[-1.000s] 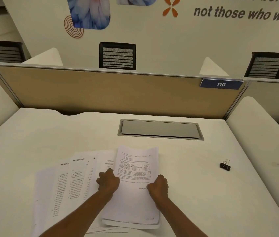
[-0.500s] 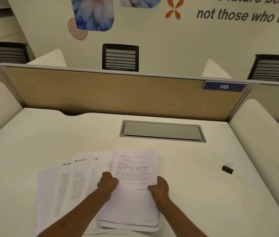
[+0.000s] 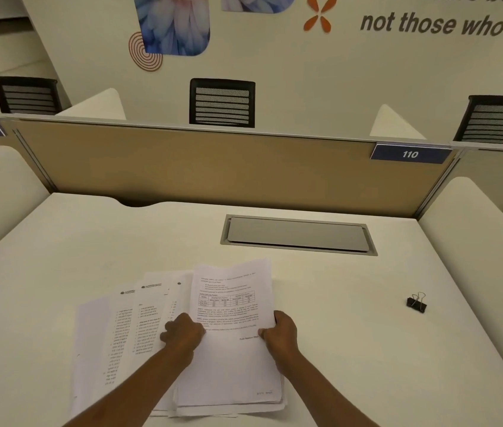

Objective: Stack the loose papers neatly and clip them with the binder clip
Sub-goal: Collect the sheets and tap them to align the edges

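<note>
A small stack of printed papers (image 3: 228, 368) lies on the white desk (image 3: 352, 349) in front of me, its top sheet bearing a table and text. My left hand (image 3: 182, 335) grips the stack's left edge and my right hand (image 3: 279, 334) grips its right edge. Several loose sheets (image 3: 120, 331) are fanned out to the left, partly under the stack. The black binder clip (image 3: 416, 303) sits alone on the desk, well to the right of my right hand.
A grey cable hatch (image 3: 298, 235) is set into the desk beyond the papers. A tan divider panel (image 3: 197, 167) with a "110" label (image 3: 410, 154) closes the far edge. White side partitions (image 3: 475, 229) flank the desk; black chairs stand behind.
Both hands have stayed on the stack's side edges. The stack's top sheets have lifted slightly at the far end, and the view has shifted a little.
</note>
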Available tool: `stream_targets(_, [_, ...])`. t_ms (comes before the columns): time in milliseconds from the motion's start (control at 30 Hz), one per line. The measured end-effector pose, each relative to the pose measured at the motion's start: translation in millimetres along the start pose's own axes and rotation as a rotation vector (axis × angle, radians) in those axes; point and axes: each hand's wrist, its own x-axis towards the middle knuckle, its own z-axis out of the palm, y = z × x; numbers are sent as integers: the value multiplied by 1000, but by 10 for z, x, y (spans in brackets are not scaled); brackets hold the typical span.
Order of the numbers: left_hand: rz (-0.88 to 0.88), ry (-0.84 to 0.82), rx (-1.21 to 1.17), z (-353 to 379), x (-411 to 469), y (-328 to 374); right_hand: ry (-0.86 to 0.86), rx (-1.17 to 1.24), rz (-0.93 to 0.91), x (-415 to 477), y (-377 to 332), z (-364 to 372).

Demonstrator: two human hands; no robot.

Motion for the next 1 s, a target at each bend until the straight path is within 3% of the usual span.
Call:
stream_targets(67, [10,47,199,-22,-65,29,47,-145,13,28,-16,100])
stream_targets(200, [-12,38,242,-6,-99,108,104,-464,107,8,-145,213])
stream_targets(633, [25,77,218,-123,39,19,85,-249,99,24,-95,235])
stream_targets(1000, [-47,17,-172,-227,172,2,54,-145,135,12,-154,189])
